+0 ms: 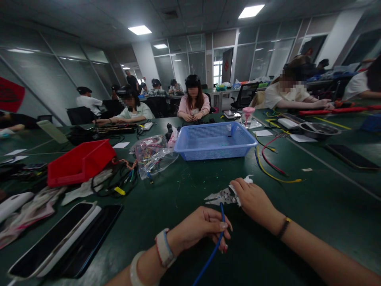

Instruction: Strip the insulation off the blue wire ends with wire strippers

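A blue wire [212,254] runs up from the bottom edge through the fingers of my left hand [204,227], pinched between thumb and fingers. Its upper end meets the jaws of the metal wire-stripping pliers [222,197], which point left. My right hand [253,196] is wrapped round the plier handles, with some white material showing beside the fingers. The handles are mostly hidden by that hand. Small bluish-green scraps lie on the green table [160,214] beyond the pliers.
Ahead stands a blue basket [214,153]. To its left are a clear bag of wires [151,155] and a red bin [80,163]; phones [53,242] lie front left. Yellow and red wires [268,172] rest to the right. Several people sit beyond.
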The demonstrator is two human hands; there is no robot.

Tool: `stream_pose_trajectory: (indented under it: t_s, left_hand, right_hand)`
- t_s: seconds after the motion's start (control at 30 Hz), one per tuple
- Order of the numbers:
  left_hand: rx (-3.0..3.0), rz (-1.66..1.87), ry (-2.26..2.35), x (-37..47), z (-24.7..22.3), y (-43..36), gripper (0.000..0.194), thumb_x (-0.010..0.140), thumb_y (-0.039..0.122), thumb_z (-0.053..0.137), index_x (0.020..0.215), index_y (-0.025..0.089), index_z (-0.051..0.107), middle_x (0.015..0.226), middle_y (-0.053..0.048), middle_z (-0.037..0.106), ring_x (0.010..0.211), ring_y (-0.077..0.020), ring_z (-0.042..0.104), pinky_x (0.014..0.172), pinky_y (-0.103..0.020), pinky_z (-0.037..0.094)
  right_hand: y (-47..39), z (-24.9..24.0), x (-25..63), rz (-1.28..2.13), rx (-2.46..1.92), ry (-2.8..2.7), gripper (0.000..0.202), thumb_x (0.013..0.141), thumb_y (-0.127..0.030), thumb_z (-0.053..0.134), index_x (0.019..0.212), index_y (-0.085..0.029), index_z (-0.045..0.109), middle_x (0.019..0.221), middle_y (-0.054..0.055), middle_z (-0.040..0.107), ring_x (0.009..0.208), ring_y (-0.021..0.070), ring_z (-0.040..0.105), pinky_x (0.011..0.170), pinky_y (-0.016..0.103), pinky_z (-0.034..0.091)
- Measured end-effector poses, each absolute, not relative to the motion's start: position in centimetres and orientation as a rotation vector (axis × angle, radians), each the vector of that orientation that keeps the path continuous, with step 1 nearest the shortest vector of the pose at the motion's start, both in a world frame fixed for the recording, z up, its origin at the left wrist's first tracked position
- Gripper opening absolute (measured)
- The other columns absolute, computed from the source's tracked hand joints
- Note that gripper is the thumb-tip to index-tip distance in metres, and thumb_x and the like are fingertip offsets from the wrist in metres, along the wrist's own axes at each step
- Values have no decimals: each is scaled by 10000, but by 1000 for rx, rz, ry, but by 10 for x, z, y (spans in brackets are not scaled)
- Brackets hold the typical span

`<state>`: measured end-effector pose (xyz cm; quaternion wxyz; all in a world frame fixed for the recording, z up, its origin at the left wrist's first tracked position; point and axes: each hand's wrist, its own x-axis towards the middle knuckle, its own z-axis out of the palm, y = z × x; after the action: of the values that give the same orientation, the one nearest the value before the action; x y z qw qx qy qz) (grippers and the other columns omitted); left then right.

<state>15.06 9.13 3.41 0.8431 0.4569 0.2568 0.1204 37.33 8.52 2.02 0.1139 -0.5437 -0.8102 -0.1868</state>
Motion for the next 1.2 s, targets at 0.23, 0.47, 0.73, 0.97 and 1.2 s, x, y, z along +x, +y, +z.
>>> stream_pose_trajectory:
  t_s: [0.23, 0.47, 0.73, 0.97, 1.2]
  left_hand:
    - [1000, 201, 530, 150, 32, 93, 295, 737, 320, 749, 908, 98, 657, 766, -48, 676, 594, -122, 655, 603, -234, 510]
    - [1022, 211, 508, 148, 33, 94, 260, 765, 298, 729, 920, 99, 666, 768, -46, 676, 591, -107, 655, 580, -203, 502]
    - [981, 180, 490, 147, 33, 96, 283, 755, 299, 742, 935, 93, 673, 773, -50, 676, 597, -112, 657, 582, -209, 507]
    - [949, 174, 433, 147, 33, 96, 257, 776, 288, 724, 930, 90, 670, 781, -54, 678, 608, -112, 662, 595, -209, 516]
    - [951, 178, 413, 147, 33, 97, 260, 787, 287, 712, 931, 76, 662, 788, -63, 680, 593, -110, 662, 594, -215, 529]
  right_hand:
    - [84, 23, 376, -520, -1667, -2360, 260, 802, -54, 469, 1027, -156, 551, 921, 69, 597, 679, 158, 584, 571, 269, 407]
    - [82, 26, 382, -259, -1705, -2175, 525, 748, -2, 424, 1239, -184, 459, 1280, 105, 542, 920, 178, 640, 710, 278, 508]
    - [83, 23, 384, -206, -1680, -2150, 611, 719, 12, 406, 1293, -195, 435, 1350, 103, 503, 1046, 212, 620, 797, 333, 547]
    - [81, 22, 381, -219, -1643, -2093, 572, 757, -37, 432, 1311, -177, 411, 1360, 136, 484, 1087, 250, 600, 776, 373, 569]
    - [82, 22, 381, -121, -1668, -2090, 648, 702, -3, 410, 1322, -191, 392, 1389, 122, 456, 1089, 258, 599, 792, 400, 571]
